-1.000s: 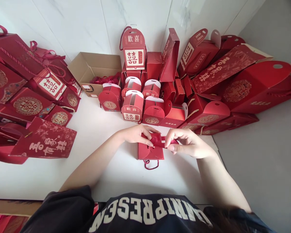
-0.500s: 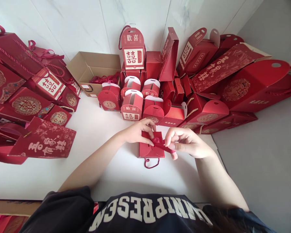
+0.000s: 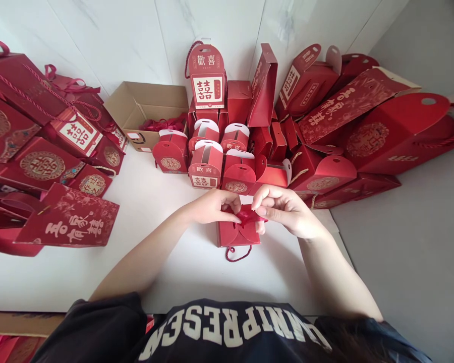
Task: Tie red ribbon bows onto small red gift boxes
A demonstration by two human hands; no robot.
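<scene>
A small red gift box [image 3: 236, 237] lies in front of me, its curved top flaps folded together and a dark red cord handle [image 3: 239, 259] looping toward me. Across its top runs a red ribbon [image 3: 248, 217] between my two hands. On the left side, my left hand [image 3: 214, 205] pinches with thumb and fingers at the ribbon, close over the box. Thumb and forefinger of my right hand [image 3: 287, 210] are closed on the ribbon's other side. The exact grip points are partly hidden by the fingers.
Several small red boxes [image 3: 206, 169] stand just beyond my hands. An open cardboard box [image 3: 161, 96] with red ribbons is behind them. Larger red gift boxes crowd the left [image 3: 43, 164] and right [image 3: 378, 136], near a grey wall [image 3: 412, 242].
My right hand has moved slightly left, closer to my left hand, and less ribbon shows between them. The box has shifted slightly to the right.
</scene>
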